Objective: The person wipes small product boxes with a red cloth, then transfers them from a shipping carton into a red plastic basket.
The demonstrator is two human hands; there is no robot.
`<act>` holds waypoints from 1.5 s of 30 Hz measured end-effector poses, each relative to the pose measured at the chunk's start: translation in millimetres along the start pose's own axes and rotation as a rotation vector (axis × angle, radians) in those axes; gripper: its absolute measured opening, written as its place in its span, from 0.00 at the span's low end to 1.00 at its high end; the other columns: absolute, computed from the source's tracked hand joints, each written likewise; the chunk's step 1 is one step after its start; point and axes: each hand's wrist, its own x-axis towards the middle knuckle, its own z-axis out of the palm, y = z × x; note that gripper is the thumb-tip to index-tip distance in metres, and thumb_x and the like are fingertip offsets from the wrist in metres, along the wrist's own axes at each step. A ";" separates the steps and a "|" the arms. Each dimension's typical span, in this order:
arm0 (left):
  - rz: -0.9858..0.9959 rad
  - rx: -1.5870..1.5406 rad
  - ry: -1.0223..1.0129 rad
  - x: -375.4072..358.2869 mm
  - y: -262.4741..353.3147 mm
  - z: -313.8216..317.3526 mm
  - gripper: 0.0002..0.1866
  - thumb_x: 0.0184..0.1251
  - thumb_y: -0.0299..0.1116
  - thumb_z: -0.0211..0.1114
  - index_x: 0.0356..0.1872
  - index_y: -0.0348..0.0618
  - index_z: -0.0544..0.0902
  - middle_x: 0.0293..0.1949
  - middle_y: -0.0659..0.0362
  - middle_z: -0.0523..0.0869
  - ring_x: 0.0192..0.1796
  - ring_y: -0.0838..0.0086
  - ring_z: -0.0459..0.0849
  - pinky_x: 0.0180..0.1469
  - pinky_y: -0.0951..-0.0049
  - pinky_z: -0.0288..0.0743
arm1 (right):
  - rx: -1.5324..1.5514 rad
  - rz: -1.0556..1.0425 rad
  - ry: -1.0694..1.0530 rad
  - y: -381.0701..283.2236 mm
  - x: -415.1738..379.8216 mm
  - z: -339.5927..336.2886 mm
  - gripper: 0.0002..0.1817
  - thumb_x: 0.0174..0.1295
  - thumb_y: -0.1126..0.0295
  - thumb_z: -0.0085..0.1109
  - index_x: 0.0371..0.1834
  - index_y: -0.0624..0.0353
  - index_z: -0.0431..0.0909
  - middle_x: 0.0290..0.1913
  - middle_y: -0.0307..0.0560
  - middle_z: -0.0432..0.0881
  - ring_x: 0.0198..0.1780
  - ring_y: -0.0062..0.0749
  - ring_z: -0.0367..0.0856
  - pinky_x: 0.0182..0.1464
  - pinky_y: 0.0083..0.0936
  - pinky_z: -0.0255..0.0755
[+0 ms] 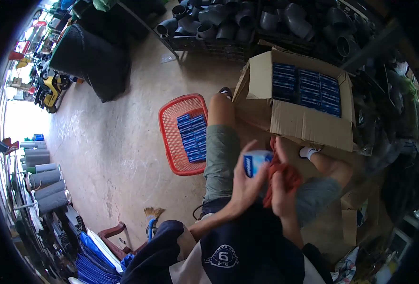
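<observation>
Between the fingers of my left hand (245, 188) is a small blue and white box (253, 163), held up in front of my lap. My right hand (281, 196) grips a bunched red cloth (289, 179) just beside the box, and the cloth's edge comes right up to the box's right side. Both hands are slightly blurred. Past my right knee, a large open cardboard box (308, 124) holds rows of similar blue boxes (309, 90). To the left of my leg stands a red plastic basket (167, 137) with more blue boxes (192, 138) stacked inside.
Black crates (214, 46) of grey pipe fittings line the far side. A dark covered pile (88, 61) stands at upper left, with a yellow motorbike (51, 90) beyond it. Grey rolls (48, 189) lie along the left. A broom (152, 215) rests on the concrete floor (119, 165).
</observation>
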 end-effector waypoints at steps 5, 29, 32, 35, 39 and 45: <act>0.146 0.070 -0.014 1.1 3.4 7.2 0.33 0.62 0.34 0.65 0.69 0.38 0.67 0.63 0.51 0.74 0.61 0.67 0.74 0.64 0.68 0.67 | 0.133 0.161 0.160 0.2 -4.8 -5.7 0.25 0.75 0.64 0.47 0.70 0.66 0.62 0.67 0.56 0.69 0.68 0.36 0.67 0.69 0.31 0.60; 0.055 0.134 -0.128 -14.0 -9.0 18.2 0.31 0.77 0.51 0.45 0.69 0.35 0.64 0.61 0.47 0.73 0.61 0.55 0.73 0.64 0.58 0.67 | 0.121 -0.095 0.181 -6.8 -0.5 -10.9 0.25 0.71 0.73 0.51 0.71 0.66 0.65 0.69 0.58 0.69 0.77 0.41 0.57 0.75 0.33 0.51; -0.169 -0.198 0.029 7.3 12.1 13.5 0.38 0.77 0.63 0.38 0.68 0.36 0.63 0.61 0.51 0.75 0.62 0.62 0.74 0.64 0.63 0.69 | 0.003 0.058 0.098 4.3 -36.3 -3.7 0.28 0.70 0.74 0.54 0.73 0.65 0.61 0.75 0.57 0.61 0.78 0.43 0.53 0.77 0.36 0.46; 0.022 -0.036 -0.008 3.8 -0.6 14.0 0.41 0.77 0.60 0.42 0.75 0.33 0.55 0.63 0.46 0.74 0.59 0.65 0.78 0.61 0.69 0.71 | 0.300 -0.022 0.110 14.9 -37.2 -6.0 0.28 0.74 0.68 0.49 0.75 0.64 0.58 0.78 0.52 0.55 0.78 0.41 0.53 0.77 0.36 0.45; 0.192 0.007 -0.190 -30.6 -2.5 39.1 0.49 0.71 0.64 0.50 0.75 0.27 0.51 0.69 0.43 0.67 0.66 0.62 0.71 0.66 0.67 0.65 | 0.467 0.000 0.232 -3.0 -15.0 -29.9 0.31 0.78 0.56 0.39 0.77 0.64 0.53 0.76 0.51 0.59 0.76 0.37 0.57 0.75 0.33 0.50; -0.052 0.134 -0.046 -2.4 11.4 33.7 0.35 0.73 0.42 0.49 0.76 0.36 0.54 0.68 0.46 0.69 0.62 0.66 0.73 0.64 0.67 0.66 | -0.138 -0.098 0.231 0.5 -43.5 2.5 0.29 0.76 0.63 0.43 0.76 0.65 0.55 0.76 0.58 0.59 0.76 0.43 0.58 0.75 0.34 0.49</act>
